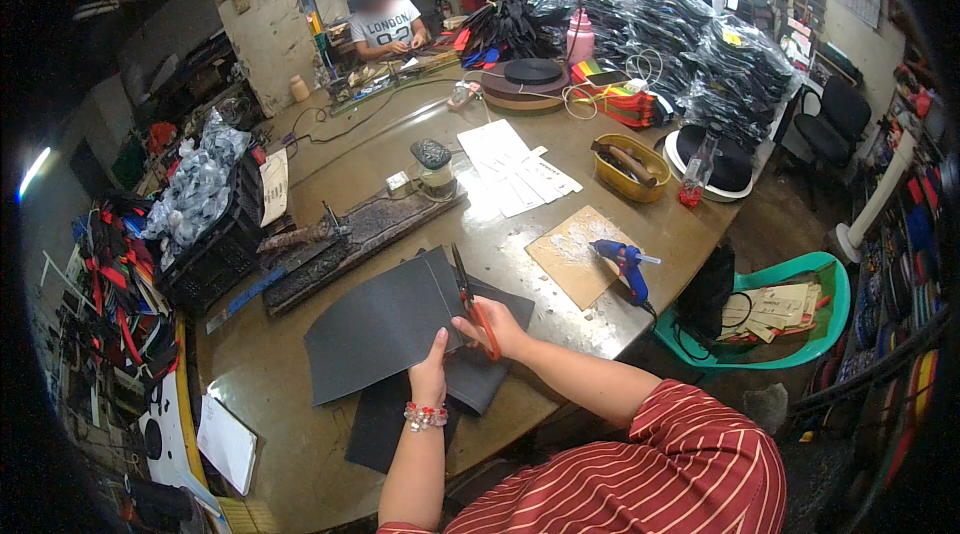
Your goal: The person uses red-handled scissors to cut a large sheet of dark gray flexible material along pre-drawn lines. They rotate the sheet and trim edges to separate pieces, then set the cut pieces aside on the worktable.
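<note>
My left hand, with a beaded bracelet at the wrist, grips the near right edge of a dark grey sheet. Its thumb lies on top, and the fingers underneath are hidden. In my right hand is a pair of scissors with orange-red handles. Their blades point away from me, along the sheet's right edge; whether they touch it I cannot tell. More dark pieces lie below the held sheet on the table.
A blue glue gun rests by a glue-smeared board to the right. Beyond are white papers, a yellow basket and a long dark bar. A green chair stands beside the table. Two people sit farther back.
</note>
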A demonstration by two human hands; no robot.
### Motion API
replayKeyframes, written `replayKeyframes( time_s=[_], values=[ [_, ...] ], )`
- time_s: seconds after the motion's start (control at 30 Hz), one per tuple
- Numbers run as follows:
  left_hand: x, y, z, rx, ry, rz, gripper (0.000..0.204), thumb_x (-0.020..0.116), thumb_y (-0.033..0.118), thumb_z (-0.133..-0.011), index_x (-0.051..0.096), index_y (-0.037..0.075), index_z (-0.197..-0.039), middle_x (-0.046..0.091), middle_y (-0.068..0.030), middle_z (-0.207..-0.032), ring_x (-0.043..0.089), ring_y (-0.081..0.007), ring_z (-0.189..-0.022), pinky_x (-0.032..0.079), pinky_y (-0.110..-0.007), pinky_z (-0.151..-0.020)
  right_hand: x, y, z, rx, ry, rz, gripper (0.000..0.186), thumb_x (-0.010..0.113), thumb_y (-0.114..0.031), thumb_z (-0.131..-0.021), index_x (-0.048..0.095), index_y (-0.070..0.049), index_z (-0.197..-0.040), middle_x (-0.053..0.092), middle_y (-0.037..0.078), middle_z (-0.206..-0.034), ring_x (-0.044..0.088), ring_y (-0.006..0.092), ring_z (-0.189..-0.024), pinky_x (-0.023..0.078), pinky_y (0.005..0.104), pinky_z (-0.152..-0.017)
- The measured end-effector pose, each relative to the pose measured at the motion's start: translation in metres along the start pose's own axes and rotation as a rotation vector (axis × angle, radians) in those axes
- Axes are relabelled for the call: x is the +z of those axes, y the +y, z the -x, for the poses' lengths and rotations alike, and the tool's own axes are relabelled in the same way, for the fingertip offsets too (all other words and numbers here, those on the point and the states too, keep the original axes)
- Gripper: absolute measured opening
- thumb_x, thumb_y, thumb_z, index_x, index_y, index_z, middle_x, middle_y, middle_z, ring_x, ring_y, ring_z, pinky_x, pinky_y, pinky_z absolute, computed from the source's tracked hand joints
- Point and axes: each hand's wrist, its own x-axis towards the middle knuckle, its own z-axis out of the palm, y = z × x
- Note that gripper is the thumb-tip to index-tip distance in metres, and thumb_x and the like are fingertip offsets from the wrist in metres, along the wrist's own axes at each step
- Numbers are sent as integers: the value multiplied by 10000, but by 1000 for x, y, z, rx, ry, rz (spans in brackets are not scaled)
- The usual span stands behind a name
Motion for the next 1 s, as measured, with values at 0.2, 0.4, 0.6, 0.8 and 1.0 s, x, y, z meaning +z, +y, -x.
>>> replayKeyframes(
  time_s=[0.2,0.4,0.6,0.8,1.0],
  values=[
    [-3,-6,-2,26,17,-9,387,609,55,-807,454,4,-1158,503,-70,-1139,513,-177,-991,433,-312,-834,0,-1,0,1,-7,7,264,620,-231,-818,446,-35,-788,471,13,-602,507,75,-515,481,242,-468],
    [-4,-8,-3,76,42,-50,313,621,73,-802,506,21,-1088,547,-59,-1067,535,-179,-942,438,-325,-808,0,2,-1,-16,-5,27,285,617,-237,-820,419,-41,-762,455,12,-601,506,70,-516,478,242,-464],
    [-1,-1,3,38,9,-51,406,617,72,-807,454,-18,-1168,503,-72,-1147,504,-169,-998,416,-287,-841,1,5,-2,-30,14,34,288,626,-230,-813,421,-37,-752,461,17,-602,498,70,-511,471,241,-458],
    [3,2,2,-4,-4,-31,388,613,69,-809,460,-8,-1157,515,-65,-1124,519,-169,-963,435,-288,-809,2,6,-3,-14,32,24,252,630,-214,-810,457,-34,-772,466,17,-595,488,65,-525,465,248,-460],
    [1,1,1,17,-2,-24,384,613,61,-807,462,-1,-1155,517,-69,-1120,519,-173,-964,432,-299,-825,0,2,-1,-31,23,48,248,621,-204,-816,452,-29,-769,467,18,-585,484,68,-522,467,246,-467]
  ],
)
